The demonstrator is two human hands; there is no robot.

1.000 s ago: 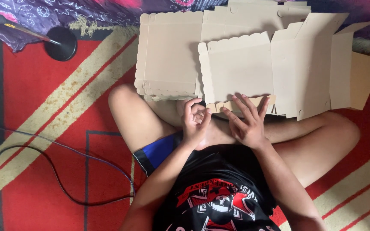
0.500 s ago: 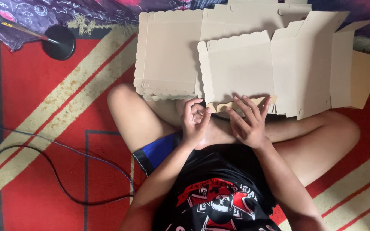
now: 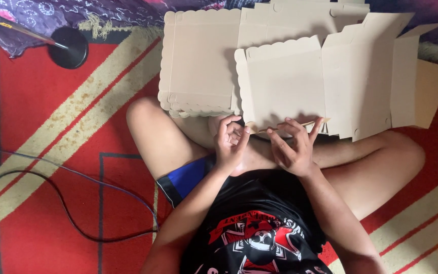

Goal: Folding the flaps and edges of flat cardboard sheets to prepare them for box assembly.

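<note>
The person sits cross-legged on a red rug [image 3: 41,101] with cream stripes, and both hands meet at the near edge of a flat, unfolded box [image 3: 325,81] of pale card that lies across the shins. The left hand [image 3: 230,143] is curled, fingers bent in towards the palm, with thumb and forefinger pinching the box's bottom edge near its left corner. The right hand [image 3: 294,147] is looser: its fingers are spread and arched, the tips touching a narrow flap [image 3: 292,126] that runs along that same edge, with the thumb under or behind it, though I cannot tell how firmly it grips. The two hands are close together, nearly touching. The box has a scalloped top edge on its left panel and several side panels fanning out to the right. Just to its left, partly under it, rests a stack [image 3: 198,61] of similar scalloped card sheets on the rug. Farther left, well apart from the hands, a round black base [image 3: 68,47] sits at the rug's edge by a purple patterned cloth [image 3: 51,12], and a dark cable [image 3: 51,187] loops over the rug beside the left knee.
</note>
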